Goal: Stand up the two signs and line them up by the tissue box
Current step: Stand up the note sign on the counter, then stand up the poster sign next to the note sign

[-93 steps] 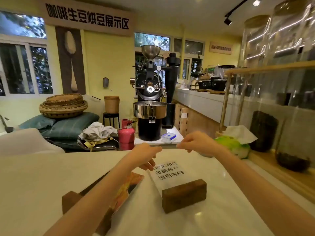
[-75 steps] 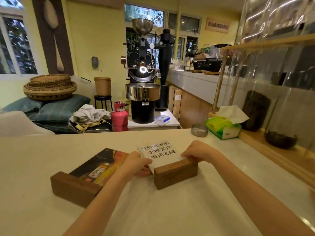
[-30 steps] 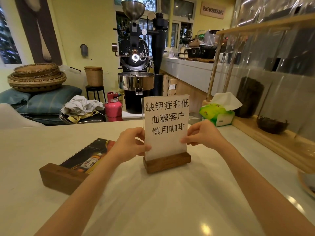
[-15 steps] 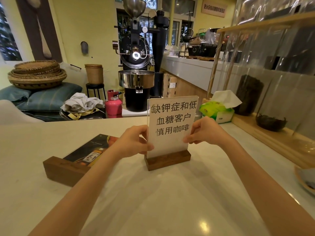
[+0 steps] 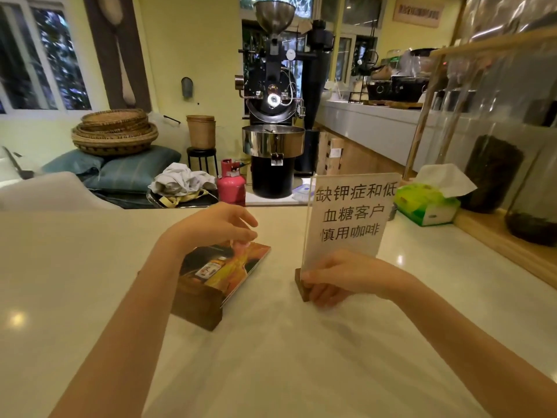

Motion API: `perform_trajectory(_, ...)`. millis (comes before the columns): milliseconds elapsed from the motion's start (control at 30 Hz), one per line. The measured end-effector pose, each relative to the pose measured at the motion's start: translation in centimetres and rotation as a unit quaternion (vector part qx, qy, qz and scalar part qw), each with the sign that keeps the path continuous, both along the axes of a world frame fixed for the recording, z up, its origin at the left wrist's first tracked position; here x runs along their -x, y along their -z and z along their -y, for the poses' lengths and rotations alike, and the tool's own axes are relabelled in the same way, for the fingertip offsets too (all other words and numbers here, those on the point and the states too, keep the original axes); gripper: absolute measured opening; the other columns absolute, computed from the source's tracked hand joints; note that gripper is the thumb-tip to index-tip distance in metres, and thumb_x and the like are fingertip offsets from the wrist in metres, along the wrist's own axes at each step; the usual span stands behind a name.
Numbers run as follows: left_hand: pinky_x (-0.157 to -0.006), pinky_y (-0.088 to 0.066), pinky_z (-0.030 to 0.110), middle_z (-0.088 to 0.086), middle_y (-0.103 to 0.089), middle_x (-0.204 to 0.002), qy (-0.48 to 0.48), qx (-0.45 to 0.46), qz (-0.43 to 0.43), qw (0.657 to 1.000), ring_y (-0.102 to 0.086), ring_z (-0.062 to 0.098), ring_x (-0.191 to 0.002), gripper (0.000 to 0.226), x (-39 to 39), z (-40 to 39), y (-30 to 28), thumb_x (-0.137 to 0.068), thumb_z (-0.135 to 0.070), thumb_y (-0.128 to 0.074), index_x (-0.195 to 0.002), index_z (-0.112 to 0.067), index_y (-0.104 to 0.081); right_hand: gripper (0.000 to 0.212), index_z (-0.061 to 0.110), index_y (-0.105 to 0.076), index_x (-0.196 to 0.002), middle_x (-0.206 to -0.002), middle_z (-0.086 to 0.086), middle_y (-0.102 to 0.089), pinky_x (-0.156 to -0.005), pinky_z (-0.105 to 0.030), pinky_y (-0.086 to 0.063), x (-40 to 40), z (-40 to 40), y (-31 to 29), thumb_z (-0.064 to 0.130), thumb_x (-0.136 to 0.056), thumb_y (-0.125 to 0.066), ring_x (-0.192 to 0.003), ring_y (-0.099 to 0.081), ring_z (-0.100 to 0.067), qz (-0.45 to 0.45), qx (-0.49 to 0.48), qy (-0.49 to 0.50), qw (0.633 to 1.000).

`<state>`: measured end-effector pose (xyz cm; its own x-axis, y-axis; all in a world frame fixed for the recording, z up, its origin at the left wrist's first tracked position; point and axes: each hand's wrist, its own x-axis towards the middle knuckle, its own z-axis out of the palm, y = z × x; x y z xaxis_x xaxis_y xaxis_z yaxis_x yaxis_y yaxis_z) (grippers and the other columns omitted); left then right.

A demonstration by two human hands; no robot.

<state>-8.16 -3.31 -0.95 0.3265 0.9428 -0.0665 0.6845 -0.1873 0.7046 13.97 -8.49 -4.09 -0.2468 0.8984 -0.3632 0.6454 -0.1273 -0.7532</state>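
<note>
A white text sign in a wooden base stands upright on the pale counter, right of centre. My right hand grips its wooden base from the front. The second sign, a dark and orange picture card in a wooden block, lies flat to the left. My left hand hovers over its far end with fingers loosely apart, holding nothing. The green tissue box sits at the back right, a short way beyond the upright sign.
A wooden shelf ledge with glass jars of dark contents runs along the counter's right side. Behind the counter's far edge are a black coffee roaster, a pink gas canister, cushions and stacked baskets.
My left hand has let go of the text sign and moved left over the flat picture sign. My right hand slid down to the base; the upright sign has shifted right toward the tissue box.
</note>
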Motion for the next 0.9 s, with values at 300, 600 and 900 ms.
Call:
perform_trajectory(300,-0.083,-0.043,0.031,0.012,-0.062,-0.114,-0.123,0.006,-0.042,0.991,-0.053,0.021,-0.097,0.027,4.5,-2.1,3.1,-0.084,-0.020,-0.062,-0.109,-0.010,-0.064,0.025,-0.004,-0.058,-0.096,-0.080,-0.017,-0.070,-0.068,-0.035,-0.060,8.2,-2.5,2.9,0.019,-0.086,-0.060,-0.071,-0.071,-0.027,-0.247,0.116,0.114,0.955)
perform_trajectory(600,-0.081,-0.038,0.034,0.017,-0.057,-0.126,-0.248,0.083,-0.030,0.965,-0.051,0.030,-0.109,0.045,7.4,-2.6,5.0,-0.078,-0.018,-0.070,-0.119,-0.002,-0.058,0.017,-0.003,-0.059,-0.090,-0.072,-0.018,-0.068,-0.051,-0.031,-0.059,10.0,-4.2,4.6,0.011,-0.082,-0.064,-0.050,-0.069,-0.022,-0.257,0.157,0.159,0.940)
perform_trajectory(900,-0.076,-0.039,0.033,0.017,-0.060,-0.122,-0.267,0.110,-0.002,0.957,-0.047,0.024,-0.096,0.038,7.8,-3.0,5.2,-0.078,-0.013,-0.069,-0.112,0.002,-0.063,0.036,-0.007,-0.054,-0.112,-0.091,-0.020,-0.071,-0.054,-0.031,-0.061,11.7,-3.8,5.6,0.000,-0.079,-0.066,-0.058,-0.071,-0.022,-0.315,0.125,0.190,0.921)
